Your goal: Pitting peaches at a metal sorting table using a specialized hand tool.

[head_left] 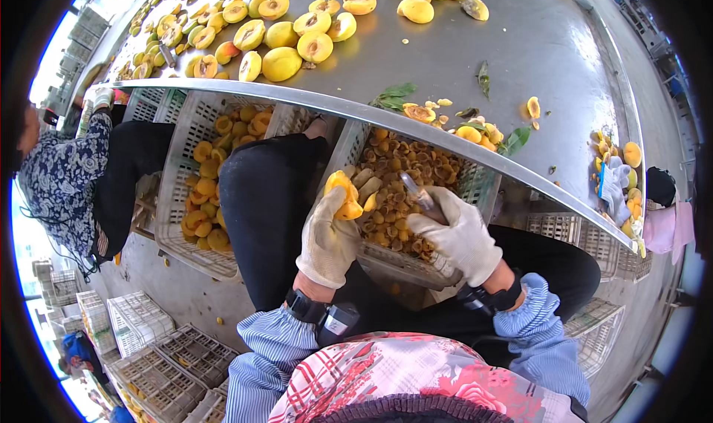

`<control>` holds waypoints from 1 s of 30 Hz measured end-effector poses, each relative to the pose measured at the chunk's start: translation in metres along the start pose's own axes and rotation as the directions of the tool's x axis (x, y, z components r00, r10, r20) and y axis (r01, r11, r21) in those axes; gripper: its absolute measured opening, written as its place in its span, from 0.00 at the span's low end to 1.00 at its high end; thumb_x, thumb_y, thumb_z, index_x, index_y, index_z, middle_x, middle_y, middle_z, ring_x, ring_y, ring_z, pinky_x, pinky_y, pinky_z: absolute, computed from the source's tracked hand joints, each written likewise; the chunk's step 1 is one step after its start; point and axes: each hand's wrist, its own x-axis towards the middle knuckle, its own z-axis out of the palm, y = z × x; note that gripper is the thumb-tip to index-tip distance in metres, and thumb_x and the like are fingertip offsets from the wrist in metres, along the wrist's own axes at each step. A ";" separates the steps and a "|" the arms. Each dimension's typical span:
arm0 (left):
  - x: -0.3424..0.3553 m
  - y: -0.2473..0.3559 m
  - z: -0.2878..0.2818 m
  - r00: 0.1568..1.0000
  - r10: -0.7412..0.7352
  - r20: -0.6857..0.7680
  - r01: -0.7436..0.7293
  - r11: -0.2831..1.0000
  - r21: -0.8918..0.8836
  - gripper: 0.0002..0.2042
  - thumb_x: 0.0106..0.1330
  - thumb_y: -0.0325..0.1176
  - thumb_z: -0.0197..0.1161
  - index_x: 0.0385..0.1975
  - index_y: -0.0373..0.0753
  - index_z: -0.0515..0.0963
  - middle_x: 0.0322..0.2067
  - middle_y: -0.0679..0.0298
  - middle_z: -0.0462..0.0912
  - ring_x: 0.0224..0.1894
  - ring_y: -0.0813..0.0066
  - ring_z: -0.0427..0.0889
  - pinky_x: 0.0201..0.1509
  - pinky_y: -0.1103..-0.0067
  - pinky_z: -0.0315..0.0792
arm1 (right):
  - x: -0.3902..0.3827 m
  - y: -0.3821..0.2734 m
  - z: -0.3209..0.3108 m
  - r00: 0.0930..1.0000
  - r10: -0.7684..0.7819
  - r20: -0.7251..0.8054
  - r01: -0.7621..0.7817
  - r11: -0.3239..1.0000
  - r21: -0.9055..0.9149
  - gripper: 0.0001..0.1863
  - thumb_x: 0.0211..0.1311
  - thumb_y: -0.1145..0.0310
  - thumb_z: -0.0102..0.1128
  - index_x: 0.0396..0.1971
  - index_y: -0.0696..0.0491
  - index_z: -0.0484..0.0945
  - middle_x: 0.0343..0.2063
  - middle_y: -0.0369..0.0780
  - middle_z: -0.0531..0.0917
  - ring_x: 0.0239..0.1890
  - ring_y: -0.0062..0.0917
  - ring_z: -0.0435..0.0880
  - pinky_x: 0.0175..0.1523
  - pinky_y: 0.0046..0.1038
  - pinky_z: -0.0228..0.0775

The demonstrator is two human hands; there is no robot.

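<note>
My left hand (pixel 325 246), in a whitish work glove, is closed on a yellow peach piece (pixel 344 194) with a torn, uneven surface. In my right hand (pixel 464 237), gloved too, is a short pitting tool (pixel 417 193) with a dark handle and a shiny narrow tip pointing up and left toward the peach. The tip stays a little apart from the fruit. Both hands are over a pale plastic crate (pixel 410 276) between my knees, which holds many brown peach stones and scraps (pixel 401 226).
Above the crates runs a metal table (pixel 438 59) with a raised edge, bearing halved peaches (pixel 315 46), leaves (pixel 394 96) and a grey-blue cloth (pixel 615 189). Left of my knee stands a crate (pixel 169 233) of peach halves. A co-worker (pixel 67 163) sits at the left. Stacked crates (pixel 160 378) stand lower left.
</note>
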 end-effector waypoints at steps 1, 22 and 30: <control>0.000 0.002 0.003 1.000 -0.027 0.002 0.027 1.000 -0.013 0.29 0.74 0.42 0.56 0.68 0.32 0.61 0.62 0.52 0.73 0.61 0.61 0.76 0.67 0.70 0.70 | -0.001 -0.014 0.009 0.998 -0.030 -0.056 0.036 0.994 0.104 0.24 0.61 0.68 0.64 0.58 0.52 0.76 0.36 0.46 0.87 0.34 0.31 0.89 0.41 0.29 0.80; -0.034 0.188 -0.116 0.663 0.724 0.193 -0.018 -0.242 0.970 0.30 0.67 0.32 0.65 0.67 0.31 0.63 0.63 0.56 0.70 0.67 0.63 0.68 0.67 0.70 0.66 | 0.125 -0.139 -0.020 0.867 -0.442 -0.230 0.315 0.844 -0.434 0.12 0.59 0.62 0.64 0.40 0.50 0.82 0.37 0.48 0.85 0.40 0.44 0.84 0.44 0.41 0.77; -0.023 0.151 0.018 0.856 0.514 -0.059 -0.408 0.740 0.534 0.22 0.71 0.38 0.61 0.57 0.29 0.74 0.51 0.55 0.82 0.51 0.70 0.82 0.57 0.75 0.74 | 0.270 -0.125 0.007 0.811 -0.554 0.187 0.488 0.465 -0.738 0.24 0.60 0.66 0.62 0.58 0.47 0.77 0.54 0.48 0.79 0.57 0.43 0.78 0.61 0.38 0.71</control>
